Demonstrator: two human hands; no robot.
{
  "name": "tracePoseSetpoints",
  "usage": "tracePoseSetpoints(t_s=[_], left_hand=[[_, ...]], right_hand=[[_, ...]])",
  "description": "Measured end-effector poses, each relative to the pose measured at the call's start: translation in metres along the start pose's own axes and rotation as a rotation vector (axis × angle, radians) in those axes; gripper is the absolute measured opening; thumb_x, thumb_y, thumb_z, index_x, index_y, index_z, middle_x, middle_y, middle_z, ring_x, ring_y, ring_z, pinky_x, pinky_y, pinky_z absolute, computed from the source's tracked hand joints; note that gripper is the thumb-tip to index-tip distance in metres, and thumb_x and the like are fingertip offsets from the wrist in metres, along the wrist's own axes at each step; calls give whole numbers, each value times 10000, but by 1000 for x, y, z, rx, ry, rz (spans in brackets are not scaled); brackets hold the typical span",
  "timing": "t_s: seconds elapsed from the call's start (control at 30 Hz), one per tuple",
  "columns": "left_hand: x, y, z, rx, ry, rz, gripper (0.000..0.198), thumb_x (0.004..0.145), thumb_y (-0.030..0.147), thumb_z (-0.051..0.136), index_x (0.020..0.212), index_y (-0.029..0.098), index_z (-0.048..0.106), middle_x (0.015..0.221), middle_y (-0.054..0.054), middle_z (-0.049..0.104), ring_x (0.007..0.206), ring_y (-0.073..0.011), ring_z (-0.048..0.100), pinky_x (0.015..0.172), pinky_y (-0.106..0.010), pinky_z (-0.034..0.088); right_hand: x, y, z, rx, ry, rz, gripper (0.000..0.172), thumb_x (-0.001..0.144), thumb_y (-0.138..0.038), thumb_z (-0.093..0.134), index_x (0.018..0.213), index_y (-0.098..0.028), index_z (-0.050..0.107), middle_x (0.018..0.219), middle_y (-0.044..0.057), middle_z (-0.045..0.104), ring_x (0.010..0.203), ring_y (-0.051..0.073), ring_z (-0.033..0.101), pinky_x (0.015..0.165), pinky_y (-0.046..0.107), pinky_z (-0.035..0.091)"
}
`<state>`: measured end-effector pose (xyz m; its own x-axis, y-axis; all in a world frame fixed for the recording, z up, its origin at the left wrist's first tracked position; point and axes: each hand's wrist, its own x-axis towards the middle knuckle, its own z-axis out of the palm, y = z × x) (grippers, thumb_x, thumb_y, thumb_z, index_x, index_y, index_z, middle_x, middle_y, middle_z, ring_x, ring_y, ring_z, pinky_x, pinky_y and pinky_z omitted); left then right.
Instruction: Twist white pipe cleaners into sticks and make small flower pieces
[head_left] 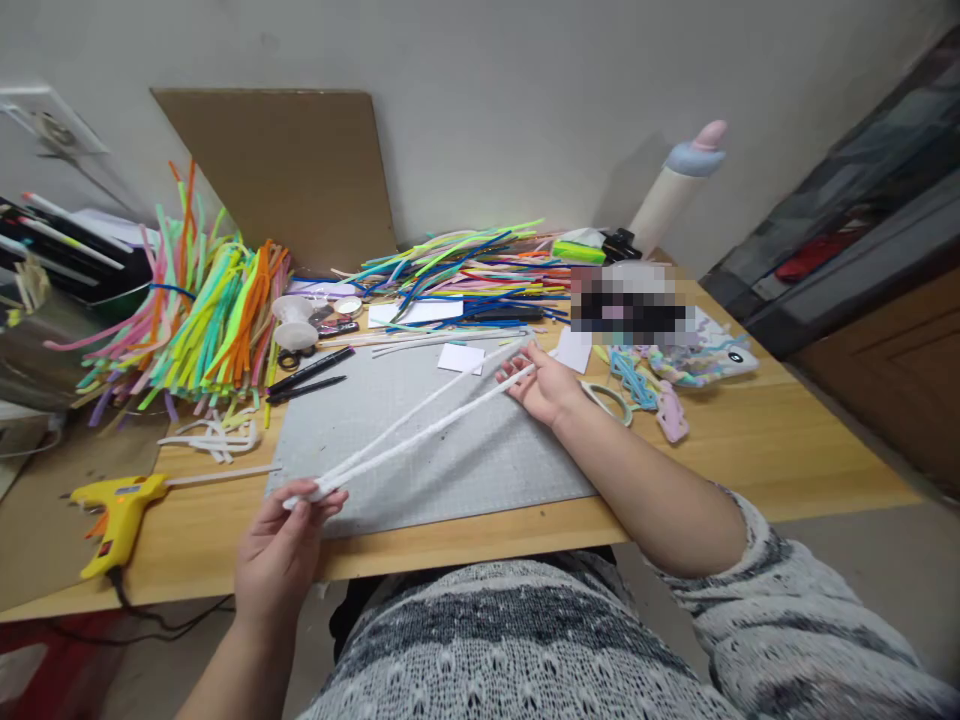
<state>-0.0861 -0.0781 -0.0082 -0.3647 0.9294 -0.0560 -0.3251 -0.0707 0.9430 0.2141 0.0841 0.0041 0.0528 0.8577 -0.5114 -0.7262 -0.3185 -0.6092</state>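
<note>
White pipe cleaners (420, 437) stretch in a narrow V between my two hands, above the grey cutting mat (465, 490). My left hand (289, 530) pinches their joined end near the mat's front left corner, thumb on top. At the far end, my right hand (541, 385) has its fingers closed round the spread strands. Under the strands, a small white card (460, 358) lies on the mat. Two black pens (311, 375) rest at the mat's back left edge. More white pipe cleaners (420, 345) lie along the mat's back edge.
A yellow glue gun (124, 510) with its cord lies at the left. Bundles of coloured pipe cleaners (217, 330) stand at the back left, and a loose pile (465, 265) lies by the wall. A tape roll (609, 403) sits right of the mat. A cardboard sheet (292, 170) leans behind.
</note>
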Motion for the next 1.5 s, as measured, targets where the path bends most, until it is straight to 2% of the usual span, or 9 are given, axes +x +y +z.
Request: tracePoseSetpoints(t_s=[0.13,0.3,0.47,0.57,0.73,0.87,0.97,1.27,1.5], left_hand=[[-7,0,-3,35,-66,89,162,627,230,770,741,172,670,855,8,644,680,-145,683,711,-223,568],[-7,-3,-10,116,-133,54,155,653,243,746,771,185,664,867,-3,643,709,-162,682,700,-242,563],[2,-8,-2,492,-171,-83,230,703,344,694,840,164,655,852,-57,674,800,-207,668,751,-302,538],[3,-13,21,707,-350,-51,235,749,372,630,837,154,641,851,-72,673,821,-202,638,771,-317,509],[7,-19,87,831,-710,82,380,836,279,505,1212,223,513,965,-61,668,917,-192,602,865,-360,447],[25,-20,135,876,-766,341,215,808,267,525,965,195,652,1048,-86,633,944,-215,564,841,-348,438],[40,-24,151,820,-777,290,231,813,274,511,976,172,638,917,-65,653,774,-175,573,739,-305,452],[37,-42,146,776,-922,283,233,874,279,390,903,163,590,843,-42,636,780,-161,561,736,-277,427],[38,-52,146,786,-933,328,153,857,199,388,855,170,538,760,-22,586,746,-150,536,731,-278,415]], right_hand=[[-3,1,0,-38,-28,78,209,881,-369,466,780,-186,446,698,27,592,682,165,635,633,358,548],[-8,-4,2,77,-309,119,262,890,-419,440,773,-188,479,674,11,619,665,148,627,658,354,535],[-24,-33,18,184,-506,-109,471,863,-490,460,534,-178,332,376,-97,269,329,41,270,397,153,362],[-49,-64,43,131,-538,-289,497,805,-578,486,543,-187,326,395,-98,232,326,41,190,319,145,206],[-101,-105,96,17,-621,-565,493,799,-676,369,623,-217,407,451,-85,248,335,48,180,311,169,159],[-125,-107,124,-149,-818,-635,508,776,-706,365,616,-225,388,469,-75,211,341,57,133,304,190,116],[-128,-92,131,-273,-888,-620,506,753,-720,390,628,-229,403,467,-73,233,352,61,129,307,198,121],[-130,-69,124,-255,-1040,-563,393,825,-586,430,670,-226,457,479,-85,269,358,41,168,320,159,131],[-138,-69,130,-256,-862,-715,269,824,-530,490,849,-264,526,544,-73,424,359,48,312,315,174,266]])
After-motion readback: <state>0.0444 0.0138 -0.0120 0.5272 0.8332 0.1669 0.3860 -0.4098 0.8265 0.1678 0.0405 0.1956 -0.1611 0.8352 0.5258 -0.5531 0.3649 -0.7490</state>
